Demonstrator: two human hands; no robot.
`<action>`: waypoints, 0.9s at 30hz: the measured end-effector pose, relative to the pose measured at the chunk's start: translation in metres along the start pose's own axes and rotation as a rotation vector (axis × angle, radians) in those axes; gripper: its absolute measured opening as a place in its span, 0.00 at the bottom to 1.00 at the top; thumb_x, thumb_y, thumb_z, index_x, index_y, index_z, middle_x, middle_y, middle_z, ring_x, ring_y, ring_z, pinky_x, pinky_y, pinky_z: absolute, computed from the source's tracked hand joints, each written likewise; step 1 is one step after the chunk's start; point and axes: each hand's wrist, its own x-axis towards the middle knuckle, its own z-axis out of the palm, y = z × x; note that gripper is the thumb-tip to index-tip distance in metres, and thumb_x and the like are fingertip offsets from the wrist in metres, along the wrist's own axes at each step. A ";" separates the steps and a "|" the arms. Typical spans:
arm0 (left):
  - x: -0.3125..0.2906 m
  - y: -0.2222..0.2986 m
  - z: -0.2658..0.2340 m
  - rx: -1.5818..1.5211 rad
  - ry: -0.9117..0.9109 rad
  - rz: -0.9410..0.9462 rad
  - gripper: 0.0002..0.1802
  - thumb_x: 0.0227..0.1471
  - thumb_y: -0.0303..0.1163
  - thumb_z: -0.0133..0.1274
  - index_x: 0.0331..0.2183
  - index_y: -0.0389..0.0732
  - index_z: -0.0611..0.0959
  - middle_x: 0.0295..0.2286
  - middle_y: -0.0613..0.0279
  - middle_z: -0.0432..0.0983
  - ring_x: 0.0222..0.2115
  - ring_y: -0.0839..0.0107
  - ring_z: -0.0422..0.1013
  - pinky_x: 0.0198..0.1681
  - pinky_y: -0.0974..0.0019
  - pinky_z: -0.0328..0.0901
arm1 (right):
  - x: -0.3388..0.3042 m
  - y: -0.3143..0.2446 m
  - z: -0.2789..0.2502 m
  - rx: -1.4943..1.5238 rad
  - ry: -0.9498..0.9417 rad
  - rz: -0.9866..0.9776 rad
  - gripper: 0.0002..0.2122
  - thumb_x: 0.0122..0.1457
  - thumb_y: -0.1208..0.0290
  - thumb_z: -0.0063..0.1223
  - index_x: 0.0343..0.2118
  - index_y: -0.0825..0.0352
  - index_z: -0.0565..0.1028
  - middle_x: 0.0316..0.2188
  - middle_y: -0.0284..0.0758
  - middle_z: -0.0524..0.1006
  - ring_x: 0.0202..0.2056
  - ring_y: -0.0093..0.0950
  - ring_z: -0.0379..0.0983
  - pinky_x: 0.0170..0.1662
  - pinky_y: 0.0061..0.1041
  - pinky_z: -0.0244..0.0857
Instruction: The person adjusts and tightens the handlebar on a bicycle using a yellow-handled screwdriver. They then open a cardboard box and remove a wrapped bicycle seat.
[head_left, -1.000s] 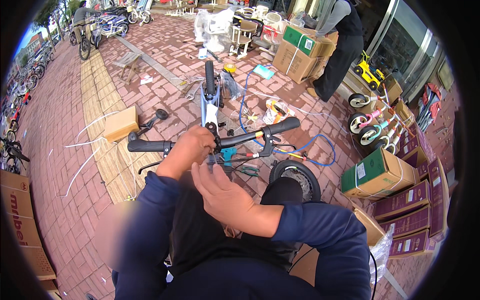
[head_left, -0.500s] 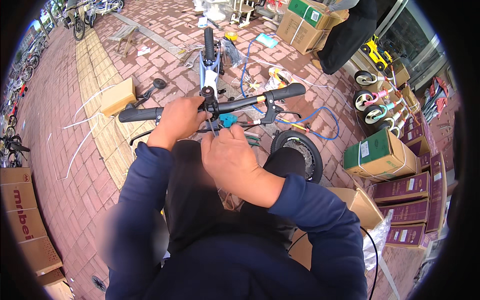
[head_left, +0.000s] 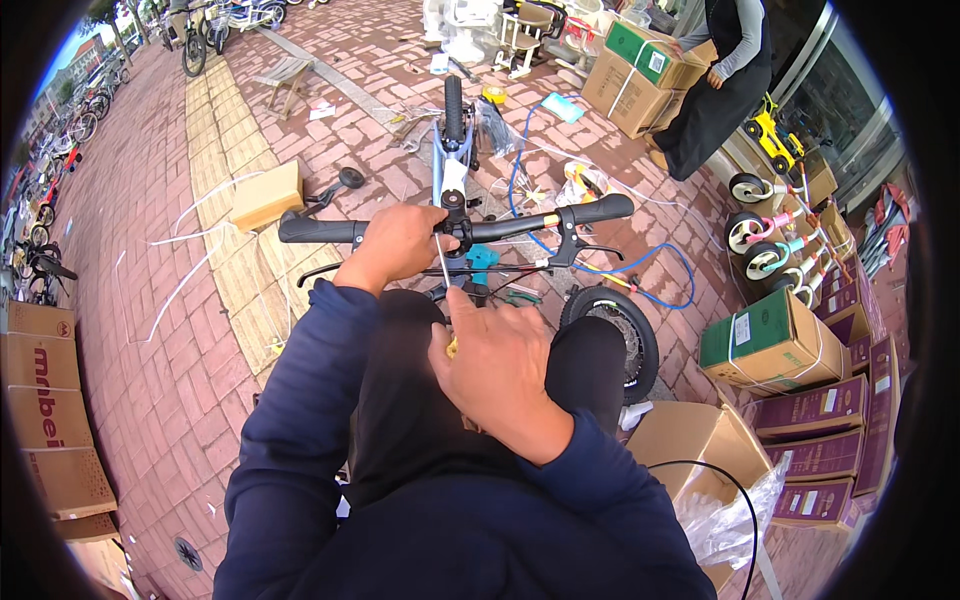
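Brick-paved sidewalk (head_left: 140, 390), shop side w/ stacked purple cartons (head_left: 818, 450) at R. Handlebar (head_left: 505, 230) of a small blue bike sits just ahead of the knees, prob. so its stem (head_left: 454, 205) is in easy reach. L hand (head_left: 405, 245) curls at the stem by the upper end of a thin metal rod (head_left: 444, 265), likely to steady it; can't tell if fingers clamp rod, stem or bar. R hand (head_left: 500, 360) is at the rod's lower end: index extended, thumb apart, others folded; palm's grip hidden. Teal power tool (head_left: 482, 262) lies beyond the bar, pliers (head_left: 522, 298) near it; knobby-tired wheel (head_left: 618, 335) beside R knee, apparently parked in reach. Co-worker (head_left: 725, 85) stands at a green-topped carton (head_left: 638, 75).

Vs. 0.5 s ago: R hand's lower rel. to stem, index straighter; L hand abt. same; view's shifted, more of the open carton (head_left: 690, 445) shows.
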 end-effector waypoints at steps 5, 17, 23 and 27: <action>-0.002 -0.006 0.005 -0.042 0.062 0.014 0.20 0.54 0.44 0.68 0.43 0.39 0.88 0.31 0.43 0.83 0.36 0.40 0.78 0.40 0.45 0.71 | -0.002 0.090 -0.039 0.835 -0.012 0.532 0.17 0.66 0.68 0.62 0.52 0.76 0.81 0.24 0.25 0.76 0.24 0.16 0.69 0.32 0.21 0.68; 0.006 0.001 0.009 -0.219 0.024 -0.049 0.28 0.51 0.32 0.69 0.51 0.28 0.84 0.35 0.35 0.83 0.37 0.43 0.82 0.43 0.55 0.73 | -0.125 0.414 -0.298 0.692 1.866 0.855 0.17 0.74 0.53 0.45 0.39 0.65 0.70 0.31 0.34 0.74 0.27 0.27 0.67 0.34 0.34 0.68; 0.008 0.004 0.009 -0.201 0.004 -0.070 0.28 0.51 0.30 0.69 0.52 0.28 0.84 0.35 0.38 0.84 0.34 0.47 0.81 0.43 0.56 0.72 | -0.181 0.465 -0.342 0.535 1.936 1.038 0.17 0.70 0.52 0.52 0.37 0.64 0.73 0.24 0.35 0.75 0.21 0.31 0.67 0.30 0.30 0.65; 0.007 0.012 0.003 -0.212 -0.012 -0.116 0.27 0.50 0.31 0.70 0.51 0.29 0.85 0.33 0.38 0.83 0.34 0.46 0.81 0.41 0.55 0.72 | -0.171 0.458 -0.320 0.274 1.664 0.860 0.16 0.70 0.56 0.54 0.37 0.67 0.74 0.23 0.32 0.73 0.21 0.28 0.70 0.24 0.30 0.65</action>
